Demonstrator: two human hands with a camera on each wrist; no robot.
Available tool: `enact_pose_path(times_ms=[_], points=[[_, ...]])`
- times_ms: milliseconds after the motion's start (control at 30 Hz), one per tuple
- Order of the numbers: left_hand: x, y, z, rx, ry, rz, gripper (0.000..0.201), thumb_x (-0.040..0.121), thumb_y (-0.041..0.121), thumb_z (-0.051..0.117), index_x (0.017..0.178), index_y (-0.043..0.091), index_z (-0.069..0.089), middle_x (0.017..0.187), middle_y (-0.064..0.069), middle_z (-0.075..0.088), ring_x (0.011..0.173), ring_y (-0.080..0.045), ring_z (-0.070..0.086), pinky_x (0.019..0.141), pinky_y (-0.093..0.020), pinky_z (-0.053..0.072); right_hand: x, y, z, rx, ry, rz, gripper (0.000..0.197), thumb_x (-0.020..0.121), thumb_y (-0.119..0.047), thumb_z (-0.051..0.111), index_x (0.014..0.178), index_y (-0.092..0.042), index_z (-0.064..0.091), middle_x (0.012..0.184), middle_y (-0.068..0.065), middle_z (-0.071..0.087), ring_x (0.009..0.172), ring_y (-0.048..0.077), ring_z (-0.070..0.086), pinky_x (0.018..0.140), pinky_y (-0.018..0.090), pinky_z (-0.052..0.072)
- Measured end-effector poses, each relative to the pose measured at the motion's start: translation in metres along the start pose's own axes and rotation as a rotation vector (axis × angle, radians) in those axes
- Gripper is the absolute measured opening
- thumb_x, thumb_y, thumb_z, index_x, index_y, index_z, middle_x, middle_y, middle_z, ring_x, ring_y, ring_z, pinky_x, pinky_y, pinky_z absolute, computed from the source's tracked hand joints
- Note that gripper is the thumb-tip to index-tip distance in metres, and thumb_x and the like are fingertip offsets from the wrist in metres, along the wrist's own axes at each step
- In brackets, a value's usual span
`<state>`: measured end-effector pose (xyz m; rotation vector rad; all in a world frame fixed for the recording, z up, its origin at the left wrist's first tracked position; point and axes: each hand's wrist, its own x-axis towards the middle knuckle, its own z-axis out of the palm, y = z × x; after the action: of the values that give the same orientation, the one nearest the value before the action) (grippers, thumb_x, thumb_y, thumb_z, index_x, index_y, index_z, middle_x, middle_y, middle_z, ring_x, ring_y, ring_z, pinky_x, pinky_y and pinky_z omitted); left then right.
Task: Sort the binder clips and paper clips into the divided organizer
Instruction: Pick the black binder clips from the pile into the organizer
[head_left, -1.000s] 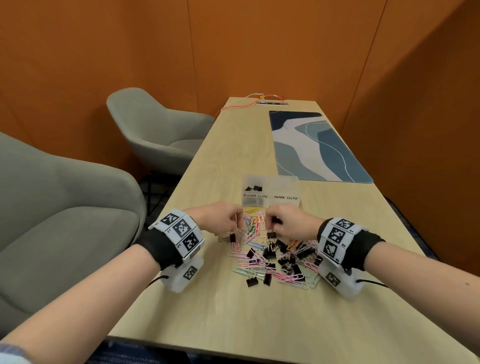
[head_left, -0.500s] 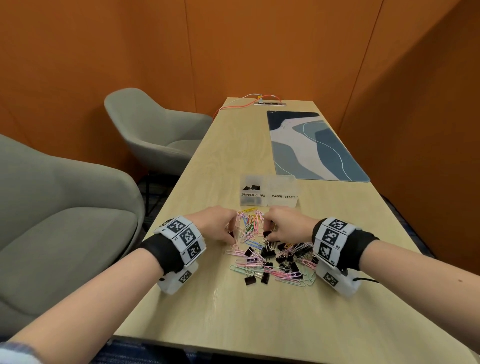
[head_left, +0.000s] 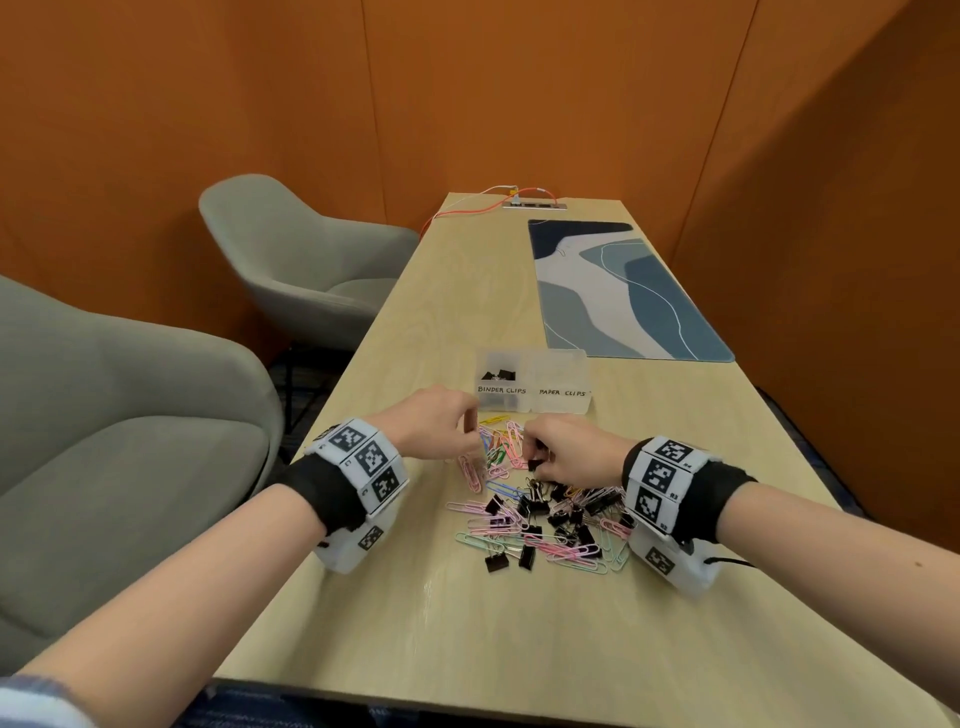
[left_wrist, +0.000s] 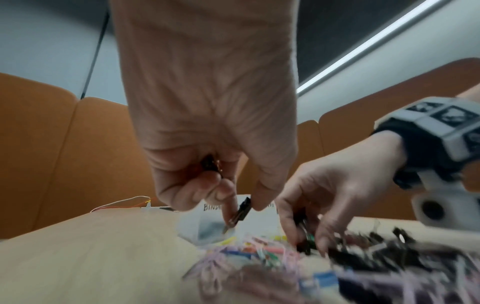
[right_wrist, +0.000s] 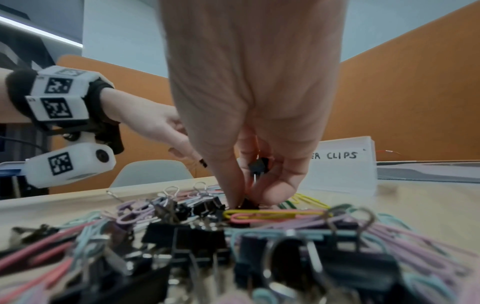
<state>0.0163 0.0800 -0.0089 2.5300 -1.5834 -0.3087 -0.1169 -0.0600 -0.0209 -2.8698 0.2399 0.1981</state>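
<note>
A mixed heap of black binder clips (head_left: 558, 512) and coloured paper clips (head_left: 501, 447) lies on the wooden table (head_left: 467, 623). Beyond it stands the clear divided organizer (head_left: 532, 389), labelled BINDER CLIPS on the left and PAPER CLIPS on the right; a few black binder clips (head_left: 498, 374) lie in its left compartment. My left hand (head_left: 467, 431) pinches a black binder clip (left_wrist: 242, 208) between thumb and fingers, with another dark clip tucked in its palm (left_wrist: 209, 162). My right hand (head_left: 537, 460) has a binder clip (right_wrist: 258, 165) in its curled fingers while its fingertips (right_wrist: 235, 197) pinch another in the heap.
A blue patterned mat (head_left: 618, 291) lies on the far right of the table. A power strip (head_left: 535, 206) with orange cable sits at the far end. Two grey armchairs (head_left: 291, 260) stand along the table's left side. Orange walls close in on both sides.
Both hands have stayed over the far edge of the heap, shifting slightly. The left hand has lifted a binder clip clear of the pile.
</note>
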Motion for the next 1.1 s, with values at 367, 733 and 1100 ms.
enact_pose_path(times_ms=[367,733,1100], points=[[0.075,0.020,-0.037,-0.199,0.167,-0.191,0.028,0.088,0.032,0.053,0.102,0.008,0.055,0.095,-0.005,0.055,0.092,-0.024,0.052,0.079,-0.033,0.043,-0.002,0.006,0.004,0.025,0.018,-0.039,0.016,0.081,-0.001,0.055,0.095,-0.004,0.062,0.092,0.007,0.058,0.090,0.018,0.051,0.065,0.016,0.027],[0.105,0.020,-0.029,-0.123,0.041,-0.163,0.026,0.086,0.014,0.058,0.105,0.003,0.071,0.104,-0.014,0.072,0.088,-0.028,0.067,0.078,-0.031,0.053,-0.005,0.021,-0.003,0.256,0.042,-0.008,0.014,0.083,-0.008,0.063,0.097,-0.009,0.060,0.091,0.002,0.061,0.072,0.010,0.050,0.060,0.015,0.038],[0.039,0.003,-0.030,-0.071,0.132,-0.082,0.023,0.091,0.024,0.052,0.102,0.014,0.070,0.102,-0.004,0.070,0.083,-0.017,0.055,0.072,-0.024,0.039,0.062,0.022,-0.066,0.525,0.201,0.244,0.019,0.088,0.002,0.048,0.098,-0.003,0.065,0.068,0.009,0.060,0.057,0.016,0.054,0.063,0.026,0.052]])
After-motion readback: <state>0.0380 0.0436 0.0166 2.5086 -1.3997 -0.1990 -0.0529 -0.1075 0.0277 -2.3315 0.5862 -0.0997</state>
